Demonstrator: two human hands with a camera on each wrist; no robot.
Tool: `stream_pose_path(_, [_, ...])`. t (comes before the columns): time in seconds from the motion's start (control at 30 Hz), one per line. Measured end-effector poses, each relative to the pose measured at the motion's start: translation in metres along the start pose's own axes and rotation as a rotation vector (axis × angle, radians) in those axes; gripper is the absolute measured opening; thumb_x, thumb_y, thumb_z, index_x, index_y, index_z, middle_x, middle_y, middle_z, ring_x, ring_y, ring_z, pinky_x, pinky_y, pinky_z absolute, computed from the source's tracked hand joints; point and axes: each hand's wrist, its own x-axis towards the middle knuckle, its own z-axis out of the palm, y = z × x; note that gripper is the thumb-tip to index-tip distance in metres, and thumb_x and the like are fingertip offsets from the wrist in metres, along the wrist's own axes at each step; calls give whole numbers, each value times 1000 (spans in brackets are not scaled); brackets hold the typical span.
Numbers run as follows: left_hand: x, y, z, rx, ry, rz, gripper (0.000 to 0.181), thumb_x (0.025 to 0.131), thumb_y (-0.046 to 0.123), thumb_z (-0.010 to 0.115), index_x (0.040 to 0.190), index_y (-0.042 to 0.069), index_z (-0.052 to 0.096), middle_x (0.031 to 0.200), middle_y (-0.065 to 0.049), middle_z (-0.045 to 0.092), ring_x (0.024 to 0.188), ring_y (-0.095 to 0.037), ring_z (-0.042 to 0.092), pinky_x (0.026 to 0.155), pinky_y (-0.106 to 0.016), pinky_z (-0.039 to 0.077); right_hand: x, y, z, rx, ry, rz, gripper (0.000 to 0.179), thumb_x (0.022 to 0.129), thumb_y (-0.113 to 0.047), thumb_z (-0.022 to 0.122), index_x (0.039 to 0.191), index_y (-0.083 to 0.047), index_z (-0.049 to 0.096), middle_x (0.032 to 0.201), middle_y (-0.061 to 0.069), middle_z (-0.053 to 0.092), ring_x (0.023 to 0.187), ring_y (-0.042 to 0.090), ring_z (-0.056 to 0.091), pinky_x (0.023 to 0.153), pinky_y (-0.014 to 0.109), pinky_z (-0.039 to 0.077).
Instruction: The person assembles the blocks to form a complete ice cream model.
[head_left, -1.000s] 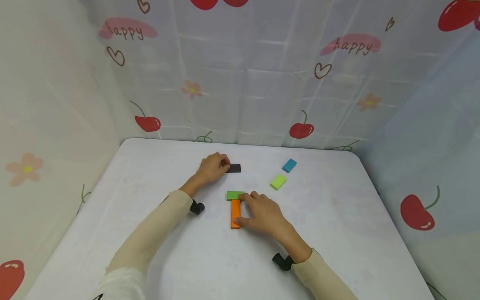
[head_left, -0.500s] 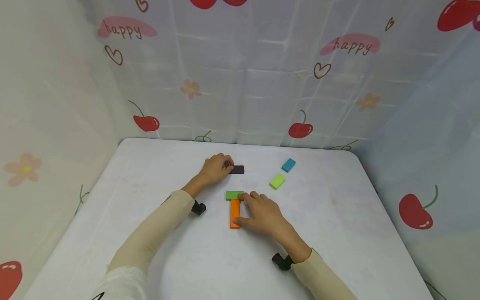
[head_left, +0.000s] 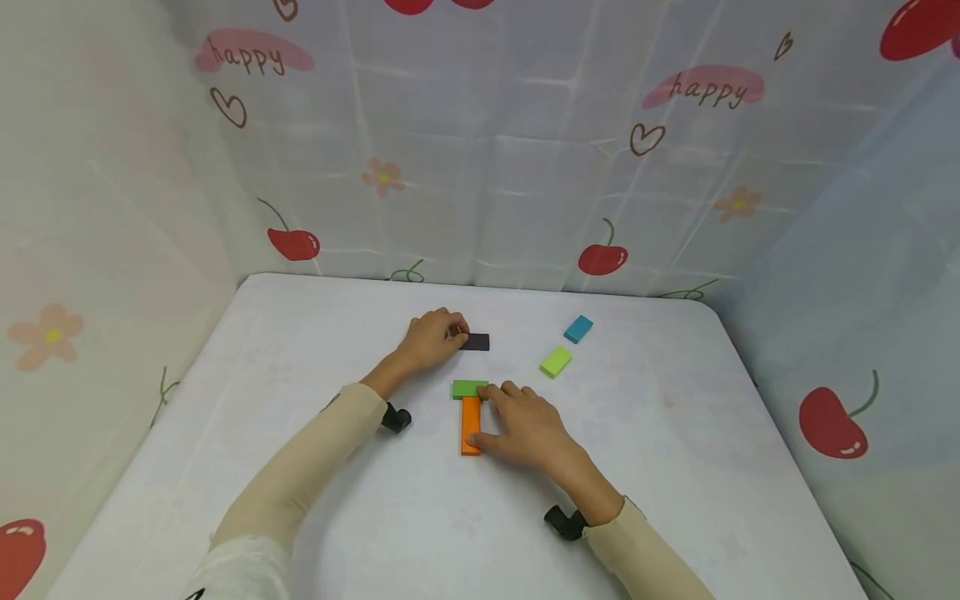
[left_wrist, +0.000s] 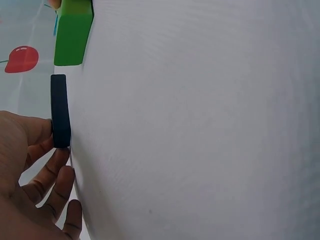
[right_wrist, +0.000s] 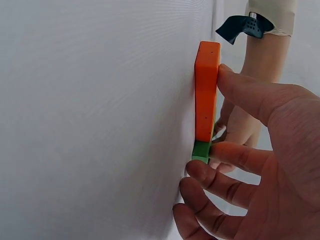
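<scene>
My left hand [head_left: 435,337] pinches the left end of a flat black block [head_left: 477,342] between thumb and fingers; the rest of the block sticks out to the right. In the left wrist view the black block [left_wrist: 60,111] shows edge-on beside the fingertips. Nearer to me, a green block [head_left: 467,389] lies crosswise at the far end of a long orange block [head_left: 470,425], together forming a T. My right hand [head_left: 527,427] rests there, thumb on the orange block and index finger on the green one. In the right wrist view its fingers [right_wrist: 227,187] are spread and loosely bent.
A yellow-green block [head_left: 556,362] and a blue block [head_left: 578,329] lie apart on the right of the white-covered table [head_left: 420,517]. A patterned curtain [head_left: 495,208] hangs behind the table's far edge and along the sides. Each wrist wears a black mount.
My left hand has slid the black block slightly to the right and a little nearer to me. The right hand, the green block and the orange block have stayed in place.
</scene>
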Motion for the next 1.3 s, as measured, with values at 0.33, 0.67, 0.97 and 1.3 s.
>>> stream_pose_path(0.33, [-7, 0, 3, -5, -8, 19, 14, 107, 29, 66, 114, 21, 75, 109, -2, 72, 100, -23, 63, 97, -49, 45, 0, 0, 1, -1, 5, 5, 76, 88, -62, 83, 149, -22, 61, 134, 7, 68, 103, 26, 62, 88, 46, 56])
stream_pose_path(0.67, [-12, 0, 5, -21, -10, 18, 14, 107, 30, 66, 113, 22, 75, 108, -1, 71, 100, -22, 62, 97, -49, 43, 0, 2, 3, -4, 13, -5, 76, 88, -63, 82, 149, -22, 61, 136, 7, 68, 105, 27, 63, 90, 47, 56])
stream_pose_path(0.97, [-17, 0, 5, -24, -3, 34, 13, 106, 31, 67, 112, 23, 75, 106, 0, 72, 97, -22, 60, 94, -48, 43, 0, -1, 0, -1, -3, 11, 76, 89, -60, 82, 150, -21, 60, 138, 8, 67, 109, 29, 63, 96, 50, 56])
stream_pose_path(1.3, [-24, 0, 7, -27, 9, 40, 12, 106, 31, 69, 110, 22, 76, 106, 0, 73, 99, -22, 60, 93, -47, 42, 0, -1, 1, 2, 4, 0, 76, 89, -59, 82, 150, -20, 60, 137, 8, 67, 107, 29, 63, 93, 49, 56])
